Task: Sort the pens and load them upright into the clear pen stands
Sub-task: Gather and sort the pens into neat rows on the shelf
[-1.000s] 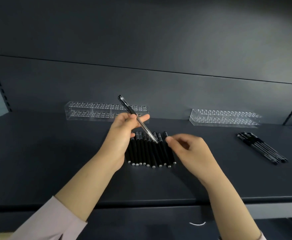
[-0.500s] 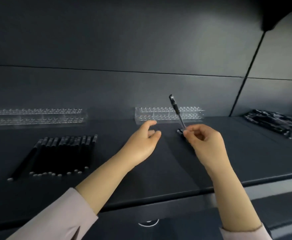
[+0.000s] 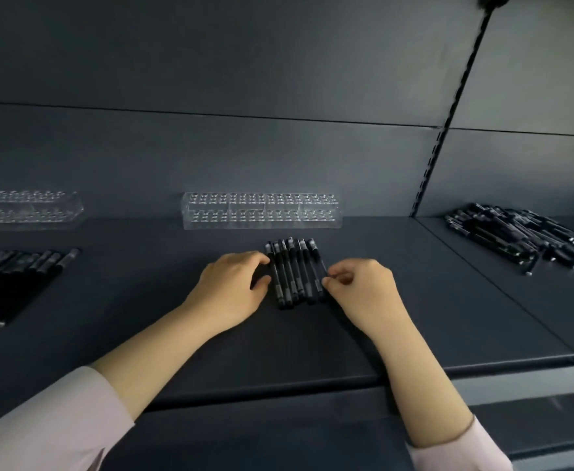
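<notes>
Your left hand rests loose beside the pen row; right hand pinches the outermost pen; a nudge could scatter them.

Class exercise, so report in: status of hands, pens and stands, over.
Left hand and right hand flank the small row of pens, squaring it flat on the shelf. Clear stand behind, empty. Nothing in the way.

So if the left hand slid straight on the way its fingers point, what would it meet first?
The left hand points right, so it would meet the row of pens first; its fingertips already seem to touch the nearest pen.
</notes>
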A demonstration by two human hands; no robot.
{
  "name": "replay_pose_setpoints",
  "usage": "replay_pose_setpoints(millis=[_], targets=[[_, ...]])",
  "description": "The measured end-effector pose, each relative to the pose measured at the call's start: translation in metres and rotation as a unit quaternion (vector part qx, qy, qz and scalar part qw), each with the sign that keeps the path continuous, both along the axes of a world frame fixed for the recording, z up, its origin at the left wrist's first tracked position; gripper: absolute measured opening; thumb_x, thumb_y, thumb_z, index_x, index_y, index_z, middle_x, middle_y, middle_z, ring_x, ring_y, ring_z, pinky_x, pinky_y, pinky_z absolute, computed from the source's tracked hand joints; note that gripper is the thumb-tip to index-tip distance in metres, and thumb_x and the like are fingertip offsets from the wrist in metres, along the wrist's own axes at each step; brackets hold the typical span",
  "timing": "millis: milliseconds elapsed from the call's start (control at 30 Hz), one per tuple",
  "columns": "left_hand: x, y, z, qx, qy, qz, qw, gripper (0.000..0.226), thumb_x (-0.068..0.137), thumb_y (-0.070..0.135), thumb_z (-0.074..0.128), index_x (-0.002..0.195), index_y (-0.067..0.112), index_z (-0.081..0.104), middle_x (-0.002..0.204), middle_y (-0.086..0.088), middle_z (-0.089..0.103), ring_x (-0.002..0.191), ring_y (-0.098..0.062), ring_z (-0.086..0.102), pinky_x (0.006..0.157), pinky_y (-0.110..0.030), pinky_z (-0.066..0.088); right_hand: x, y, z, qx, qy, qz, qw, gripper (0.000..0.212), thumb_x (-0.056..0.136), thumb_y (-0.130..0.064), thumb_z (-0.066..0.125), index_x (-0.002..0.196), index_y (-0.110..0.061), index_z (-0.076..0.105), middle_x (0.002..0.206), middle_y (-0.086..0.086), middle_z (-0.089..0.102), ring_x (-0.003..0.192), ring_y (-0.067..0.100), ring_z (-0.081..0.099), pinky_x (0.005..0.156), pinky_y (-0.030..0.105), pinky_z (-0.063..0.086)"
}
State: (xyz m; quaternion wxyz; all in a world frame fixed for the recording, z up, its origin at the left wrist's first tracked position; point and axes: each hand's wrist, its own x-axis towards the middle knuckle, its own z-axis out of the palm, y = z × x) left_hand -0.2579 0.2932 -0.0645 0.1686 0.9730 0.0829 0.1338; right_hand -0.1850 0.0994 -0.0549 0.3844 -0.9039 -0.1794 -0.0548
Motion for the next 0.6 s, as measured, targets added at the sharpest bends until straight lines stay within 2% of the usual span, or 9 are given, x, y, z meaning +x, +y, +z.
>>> replay_pose_setpoints(millis=[67,133,233,333,400,467,500,600], targets=[[-0.002,-0.002,0.0,0.002,0.003,0.005,1.0,0.041,0.099,0.038,0.049,0.137,0.023,0.049,0.144,0.005,0.051,0.134,-0.019,0.043,0.106,-0.039,0.035,0.0,0.003,-0.001,-0.012,0.001,0.016,1.0,0.019,0.087,-0.026,0.069,0.102,-0.015,0.072,0.073,-0.012,0.058,0.074,0.005,0.056,0.054,0.001,0.034],[-0.002,-0.002,0.0,0.006,0.005,0.003,1.0,0.041,0.099,0.038,0.049,0.137,0.023,0.049,0.144,0.005,0.051,0.134,-0.019,0.043,0.106,-0.039,0.035,0.001,0.004,-0.001,-0.013,0.005,0.031,0.999,0.02,0.087,-0.03,0.069,0.101,-0.015,0.073,0.075,-0.011,0.06,0.073,0.003,0.056,0.051,0.0,0.036],[-0.002,0.0,0.005,-0.006,0.013,0.0,1.0,0.042,0.098,0.036,0.051,0.138,0.023,0.047,0.144,0.005,0.05,0.132,-0.019,0.044,0.105,-0.038,0.038,0.006,-0.001,0.004,-0.005,0.013,0.044,0.999,0.022,0.086,-0.036,0.069,0.098,-0.018,0.073,0.074,-0.015,0.059,0.07,-0.004,0.053,0.052,-0.001,0.037],[0.001,-0.008,0.015,-0.051,-0.007,0.013,0.999,0.043,0.098,0.029,0.052,0.14,0.024,0.044,0.143,0.003,0.05,0.125,-0.02,0.052,0.1,-0.036,0.045,0.024,-0.026,0.016,-0.003,-0.006,0.027,1.0,0.021,0.084,-0.037,0.07,0.097,-0.021,0.072,0.083,-0.01,0.064,0.08,0.003,0.058,0.059,0.002,0.035],[0.007,-0.023,0.025,-0.066,-0.023,0.025,0.997,0.043,0.099,0.029,0.051,0.141,0.024,0.042,0.136,0.002,0.055,0.107,-0.019,0.063,0.09,-0.035,0.05,0.041,-0.051,0.027,-0.011,-0.025,0.008,1.0,0.019,0.084,-0.035,0.071,0.094,-0.02,0.072,0.086,-0.006,0.068,0.085,0.007,0.062,0.068,0.012,0.04],[0.021,-0.045,0.036,-0.06,-0.032,0.022,0.997,0.041,0.099,0.03,0.049,0.14,0.025,0.042,0.132,0.006,0.055,0.083,-0.011,0.067,0.078,-0.031,0.051,0.062,-0.083,0.036,-0.026,-0.047,-0.013,0.998,0.016,0.084,-0.032,0.071,0.09,-0.018,0.073,0.082,-0.004,0.068,0.084,0.01,0.063,0.074,0.018,0.041],[0.03,-0.058,0.04,-0.057,-0.035,0.015,0.998,0.04,0.1,0.031,0.048,0.139,0.025,0.043,0.134,0.008,0.053,0.084,-0.008,0.066,0.077,-0.028,0.05,0.074,-0.099,0.04,-0.032,-0.056,-0.025,0.998,0.015,0.084,-0.031,0.071,0.089,-0.017,0.073,0.08,-0.004,0.068,0.083,0.012,0.063,0.075,0.02,0.042],[0.065,-0.102,0.045,-0.061,-0.047,0.0,0.997,0.038,0.099,0.033,0.049,0.136,0.026,0.047,0.139,0.007,0.052,0.114,-0.013,0.056,0.09,-0.03,0.045,0.113,-0.151,0.045,-0.045,-0.08,-0.048,0.995,0.014,0.084,-0.029,0.07,0.085,-0.015,0.073,0.078,-0.001,0.068,0.083,0.016,0.063,0.076,0.024,0.044]])
